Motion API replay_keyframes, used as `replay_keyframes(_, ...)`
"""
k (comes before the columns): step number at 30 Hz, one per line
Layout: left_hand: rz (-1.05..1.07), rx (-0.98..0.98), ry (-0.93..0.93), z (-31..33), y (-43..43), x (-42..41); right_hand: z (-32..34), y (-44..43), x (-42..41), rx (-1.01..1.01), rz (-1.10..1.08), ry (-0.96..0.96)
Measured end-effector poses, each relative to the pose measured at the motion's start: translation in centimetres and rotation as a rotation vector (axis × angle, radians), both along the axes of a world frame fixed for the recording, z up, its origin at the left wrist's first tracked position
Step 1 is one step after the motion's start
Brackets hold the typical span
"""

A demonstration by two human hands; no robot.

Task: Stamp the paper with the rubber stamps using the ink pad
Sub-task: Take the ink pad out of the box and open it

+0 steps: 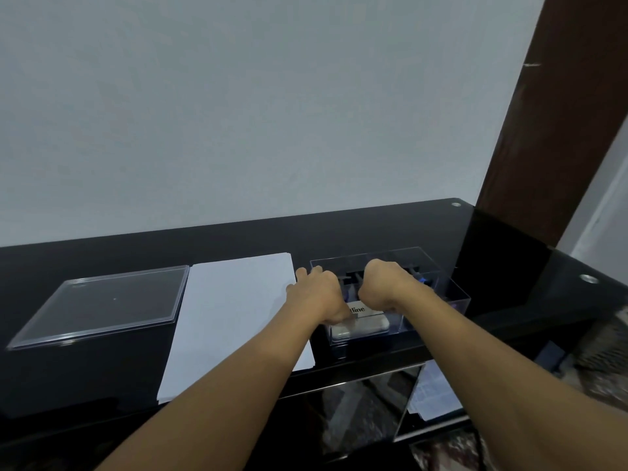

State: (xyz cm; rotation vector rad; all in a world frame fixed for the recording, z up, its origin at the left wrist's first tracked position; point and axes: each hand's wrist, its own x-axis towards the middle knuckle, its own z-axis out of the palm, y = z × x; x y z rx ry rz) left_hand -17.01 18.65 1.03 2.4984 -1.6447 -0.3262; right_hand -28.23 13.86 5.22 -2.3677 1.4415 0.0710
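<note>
A stack of white paper [234, 311] lies on the black glass table [509, 266]. To its right stands a clear plastic box [438, 290] holding dark-handled rubber stamps [353, 277] and a pale ink pad case [365, 326] with a label. My left hand [317, 294] holds the box's left wall, with the fingers outside and the thumb down inside near the ink pad. My right hand [385, 283] dips into the box among the stamps, wrist bent down. Its fingers are hidden, so what it holds cannot be seen.
The box's clear lid [102, 304] lies flat on the table left of the paper. A pale wall rises behind the table, and a dark wooden post [543, 113] stands at the right. Papers [431, 392] sit on a shelf below the glass.
</note>
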Motion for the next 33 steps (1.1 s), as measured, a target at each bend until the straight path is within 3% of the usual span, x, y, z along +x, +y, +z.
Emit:
replay_keyframes(9, 0.004, -0.055, 0.025, -1.3, -0.3, 0.5, -0.7, 0.7, 0.8, -0.112, 0.065, 0.181)
replay_keyframes(16, 0.01, -0.021, 0.03, -1.1, -0.3, 0.7, -1.1, 0.9, 2.1, 0.015, 0.079, 0.24)
replay_keyframes(33, 0.008, -0.097, 0.165, -0.5, 0.9, 0.2, -2.1, -0.4, -0.5, -0.17, -0.268, -0.277)
